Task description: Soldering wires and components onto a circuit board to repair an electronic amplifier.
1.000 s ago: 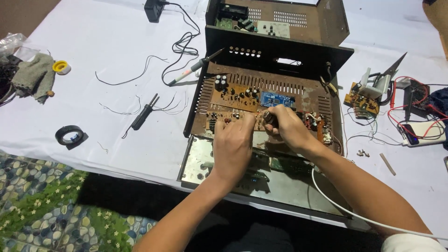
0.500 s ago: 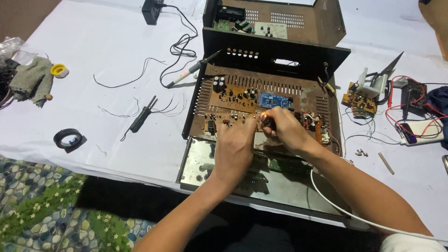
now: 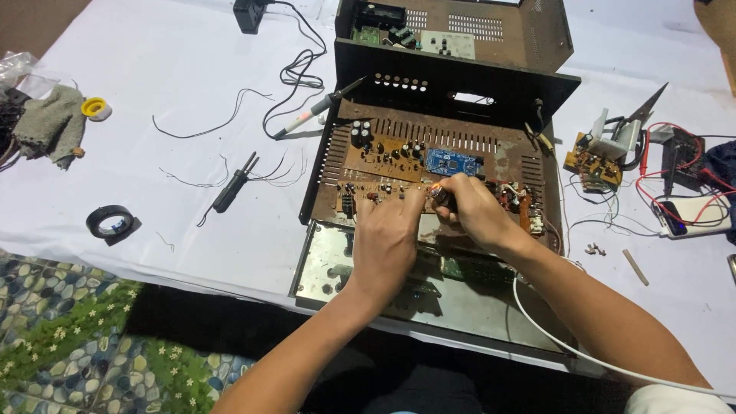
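Both hands work the brown board [image 3: 399, 165]: left hand [image 3: 386, 238] presses flat, open, while right hand [image 3: 469, 208] pinches a small part [image 3: 437, 193], needing steady fingers.

Both bare forearms reach forward and converge, the left hand [image 3: 386, 244] lying palm-down with fingers curled, the right hand [image 3: 474, 212] clenched beside it, knuckles up, fingertips pinched together.

Matt brown circuit board [image 3: 399, 165] sits in a dull, rust-stained metal chassis [image 3: 452, 84]; its front panel [image 3: 368, 287] is glossy. White cloth [image 3: 153, 92] covers the table; the tape roll [image 3: 110, 221] is shiny black plastic.
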